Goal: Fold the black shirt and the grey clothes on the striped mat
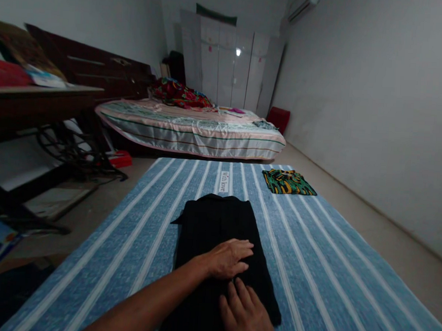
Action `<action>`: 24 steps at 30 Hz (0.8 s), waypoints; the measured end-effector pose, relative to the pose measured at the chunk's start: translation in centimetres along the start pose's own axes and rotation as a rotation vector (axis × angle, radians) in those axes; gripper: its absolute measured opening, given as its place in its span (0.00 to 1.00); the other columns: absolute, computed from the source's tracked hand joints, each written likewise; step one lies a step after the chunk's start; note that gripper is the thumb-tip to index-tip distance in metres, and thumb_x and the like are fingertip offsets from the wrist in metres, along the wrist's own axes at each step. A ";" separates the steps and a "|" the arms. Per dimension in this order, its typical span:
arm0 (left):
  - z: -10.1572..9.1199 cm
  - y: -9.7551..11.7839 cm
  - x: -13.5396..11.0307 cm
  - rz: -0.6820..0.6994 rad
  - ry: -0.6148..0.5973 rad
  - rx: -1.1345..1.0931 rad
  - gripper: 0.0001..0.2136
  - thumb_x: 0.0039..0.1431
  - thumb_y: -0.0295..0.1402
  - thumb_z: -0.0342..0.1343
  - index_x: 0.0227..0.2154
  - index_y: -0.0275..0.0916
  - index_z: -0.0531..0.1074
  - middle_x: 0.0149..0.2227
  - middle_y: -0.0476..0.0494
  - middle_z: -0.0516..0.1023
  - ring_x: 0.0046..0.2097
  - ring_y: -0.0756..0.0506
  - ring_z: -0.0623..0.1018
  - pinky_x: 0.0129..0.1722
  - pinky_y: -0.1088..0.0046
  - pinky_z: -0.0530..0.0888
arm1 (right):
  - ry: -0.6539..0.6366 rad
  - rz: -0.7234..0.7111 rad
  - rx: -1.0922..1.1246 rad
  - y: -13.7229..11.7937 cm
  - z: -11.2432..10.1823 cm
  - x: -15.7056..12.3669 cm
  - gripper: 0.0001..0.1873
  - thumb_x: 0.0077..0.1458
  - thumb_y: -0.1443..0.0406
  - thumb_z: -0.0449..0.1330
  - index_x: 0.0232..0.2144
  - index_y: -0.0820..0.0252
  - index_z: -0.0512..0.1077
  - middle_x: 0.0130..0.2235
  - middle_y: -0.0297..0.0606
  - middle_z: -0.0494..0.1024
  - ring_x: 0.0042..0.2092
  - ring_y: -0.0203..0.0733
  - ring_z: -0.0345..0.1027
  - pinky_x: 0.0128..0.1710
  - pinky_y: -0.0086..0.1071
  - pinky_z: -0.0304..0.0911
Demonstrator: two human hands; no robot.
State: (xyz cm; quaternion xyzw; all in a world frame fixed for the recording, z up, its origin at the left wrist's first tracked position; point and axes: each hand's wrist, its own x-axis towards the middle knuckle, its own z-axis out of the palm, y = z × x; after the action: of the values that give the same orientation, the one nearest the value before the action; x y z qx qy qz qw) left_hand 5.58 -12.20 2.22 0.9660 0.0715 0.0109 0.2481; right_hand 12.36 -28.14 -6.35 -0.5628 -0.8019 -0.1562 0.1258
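Note:
A black garment with a collar (218, 217) lies folded into a long shape on the blue and white striped surface (128, 239). My left hand (229, 259) rests flat on its middle, fingers stretched toward the right edge. Closer to me, my right hand (248, 312) lies on the cloth with its fingers extended and pointing away from me. Neither hand grips anything. A small dark corner of cloth sticks out at the garment's upper left. Its near end runs out of the picture below my hands.
A folded green, black and yellow patterned cloth (289, 182) lies at the far right of the striped surface. Beyond stands a bed (193, 134) with a red floral blanket (182, 93). At left is a treadle table (43, 94); a white wardrobe (226, 62) stands behind.

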 end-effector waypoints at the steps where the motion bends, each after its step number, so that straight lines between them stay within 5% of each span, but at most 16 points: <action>1: 0.2 -0.1 0.0 -0.001 -0.003 0.011 0.19 0.57 0.34 0.52 0.52 0.40 0.68 0.60 0.38 0.64 0.62 0.39 0.61 0.60 0.57 0.59 | -0.015 0.017 0.006 -0.1 0.2 0.0 0.16 0.58 0.62 0.54 0.46 0.62 0.70 0.48 0.53 0.75 0.50 0.58 0.68 0.43 0.46 0.68; 7: 0.3 -0.4 -0.1 -0.012 -0.004 -0.037 0.20 0.57 0.35 0.52 0.53 0.41 0.67 0.61 0.39 0.63 0.63 0.40 0.60 0.61 0.55 0.57 | -0.032 0.029 0.013 -0.3 0.4 0.5 0.14 0.56 0.63 0.56 0.45 0.61 0.70 0.46 0.50 0.76 0.49 0.58 0.70 0.40 0.45 0.69; 13: -0.1 -1.2 0.1 -0.016 -0.015 -0.179 0.22 0.55 0.36 0.54 0.54 0.39 0.67 0.59 0.37 0.65 0.62 0.41 0.63 0.60 0.57 0.59 | -0.020 -0.053 0.027 1.4 -2.0 2.0 0.11 0.53 0.62 0.58 0.40 0.58 0.70 0.41 0.44 0.79 0.41 0.52 0.74 0.32 0.37 0.70; 18: -0.2 -1.6 0.5 -0.012 -0.016 -0.309 0.22 0.55 0.36 0.56 0.52 0.38 0.69 0.59 0.37 0.66 0.61 0.42 0.64 0.59 0.63 0.61 | -0.302 -0.107 0.127 3.2 -6.0 4.6 0.05 0.49 0.68 0.59 0.32 0.57 0.69 0.31 0.35 0.77 0.32 0.43 0.73 0.26 0.30 0.66; 24: -2.4 -2.8 -0.3 -0.056 0.019 -0.572 0.20 0.55 0.38 0.56 0.50 0.38 0.72 0.58 0.39 0.68 0.59 0.42 0.67 0.58 0.66 0.63 | -0.777 -0.156 0.185 5.4 -11.3 9.0 0.15 0.47 0.70 0.58 0.40 0.59 0.71 0.38 0.39 0.79 0.35 0.46 0.75 0.25 0.30 0.63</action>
State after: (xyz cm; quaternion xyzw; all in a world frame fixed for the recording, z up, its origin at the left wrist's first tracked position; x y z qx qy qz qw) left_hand 4.73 -8.66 2.99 0.8544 0.0944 0.0327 0.5099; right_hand 14.75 -23.10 8.02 -0.5039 -0.8406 0.1317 -0.1488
